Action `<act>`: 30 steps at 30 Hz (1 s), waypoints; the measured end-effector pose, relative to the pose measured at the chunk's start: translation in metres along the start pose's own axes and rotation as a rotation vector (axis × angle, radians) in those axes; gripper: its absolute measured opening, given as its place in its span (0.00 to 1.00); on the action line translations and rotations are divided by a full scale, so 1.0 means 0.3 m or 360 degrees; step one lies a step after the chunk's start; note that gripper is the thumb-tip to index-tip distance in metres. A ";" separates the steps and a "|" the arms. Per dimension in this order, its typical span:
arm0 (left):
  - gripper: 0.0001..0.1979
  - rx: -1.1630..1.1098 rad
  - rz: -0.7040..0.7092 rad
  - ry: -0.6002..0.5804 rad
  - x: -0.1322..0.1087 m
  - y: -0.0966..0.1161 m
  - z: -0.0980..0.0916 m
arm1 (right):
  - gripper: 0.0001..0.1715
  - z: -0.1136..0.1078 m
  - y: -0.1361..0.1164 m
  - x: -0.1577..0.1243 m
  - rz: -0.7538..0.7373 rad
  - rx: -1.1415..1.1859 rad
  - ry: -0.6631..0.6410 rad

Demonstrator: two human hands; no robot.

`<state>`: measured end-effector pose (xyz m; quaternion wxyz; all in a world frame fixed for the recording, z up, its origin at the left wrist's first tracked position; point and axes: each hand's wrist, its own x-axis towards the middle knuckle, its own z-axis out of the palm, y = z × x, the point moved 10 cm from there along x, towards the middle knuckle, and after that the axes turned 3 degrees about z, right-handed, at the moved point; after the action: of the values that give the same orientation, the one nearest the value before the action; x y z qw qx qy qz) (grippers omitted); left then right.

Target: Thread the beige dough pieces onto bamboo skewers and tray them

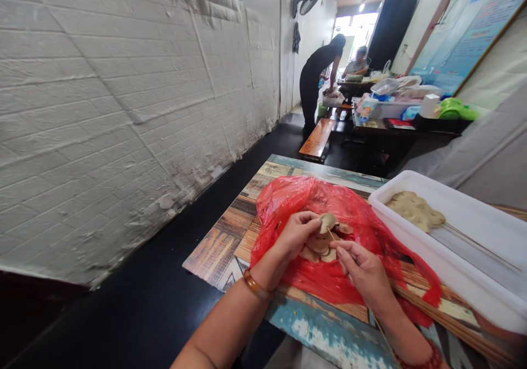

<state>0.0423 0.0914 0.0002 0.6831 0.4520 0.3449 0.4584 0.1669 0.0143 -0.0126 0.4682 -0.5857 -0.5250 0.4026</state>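
My left hand (300,230) pinches a round, flat, greyish-tan slice (328,222) of what looks like food. Fingers of my right hand (359,263) are closed on a thin wooden skewer (332,236), whose tip meets the slice. Whether the tip has gone through, I cannot tell. Beneath both hands a red plastic bag (284,199) lies spread on the table, with more pale slices (319,246) inside it. To the right, a white tub (465,204) contains several skewered slices (415,211), their sticks pointing toward the near right.
A bundle of long skewers (444,314) lies along the table's (226,237) near right side. Beyond stand a wooden bench (319,137) and another table loaded with bags and containers (395,91). One person (317,75) bends over a tub; another sits farther back. A white brick-patterned wall (123,111) runs along the left.
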 end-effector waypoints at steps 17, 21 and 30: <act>0.18 -0.0386 0.0032 0.0047 0.005 -0.004 0.000 | 0.20 0.022 -0.041 -0.015 -0.0111 -0.0273 -0.0007; 0.19 -0.0322 0.0057 0.0098 0.006 -0.007 -0.013 | 0.19 0.023 -0.064 -0.024 -0.0217 -0.0386 0.0061; 0.20 -0.0213 0.0031 0.0135 0.005 -0.035 -0.012 | 0.20 0.027 -0.063 -0.029 -0.0218 -0.0457 0.0097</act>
<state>0.0429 0.0920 -0.0109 0.6920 0.3889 0.3377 0.5058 0.1535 0.0070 0.0037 0.4217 -0.6214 -0.6015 0.2725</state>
